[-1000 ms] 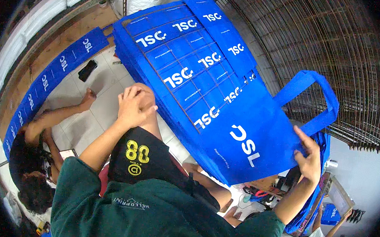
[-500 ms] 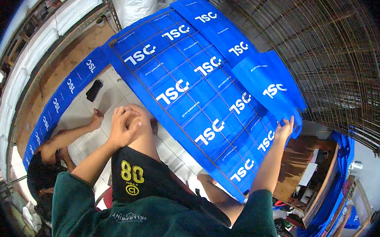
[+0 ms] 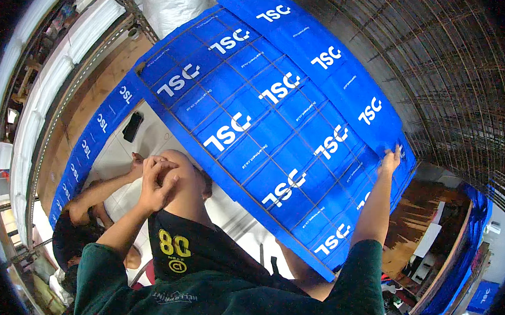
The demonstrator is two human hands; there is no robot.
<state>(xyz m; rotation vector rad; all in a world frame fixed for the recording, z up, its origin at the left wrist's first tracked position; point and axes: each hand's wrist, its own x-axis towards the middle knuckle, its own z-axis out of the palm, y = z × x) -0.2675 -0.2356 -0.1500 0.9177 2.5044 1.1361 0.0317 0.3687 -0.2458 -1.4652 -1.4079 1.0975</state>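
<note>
Blue printed bags (image 3: pixel 351 85) lay in a slanting row along the far right side of the stack, over a thin brown wire grid (image 3: pixel 282 230); through its mesh more blue sheets (image 3: pixel 227 97) showed, white-printed, with wires crossing their faces. Right hand (image 3: pixel 389 160) reached across to the near end of that row, fingers on the blue material close to the stack's right-hand corner; could not tell whether they pinched it or lay flat. Left hand (image 3: pixel 158 183) sat on the person's bare knee (image 3: pixel 184 173), loosely bent, fingers apart, with only the knee under it. Just beyond, a co-worker's forearm (image 3: pixel 107 188) came in from the left, near a black phone (image 3: pixel 132 127) on the pale tiled floor (image 3: pixel 225 214). Long blue strip (image 3: pixel 99 123), also white-printed, curved along the left of the floor. White sack (image 3: pixel 172 5) stood past the stack's far end. Rusty wire racks (image 3: pixel 446 71) rose on the right, above a worn wooden board (image 3: pixel 403 223) and a bunched mass of blue material (image 3: pixel 462 260).
</note>
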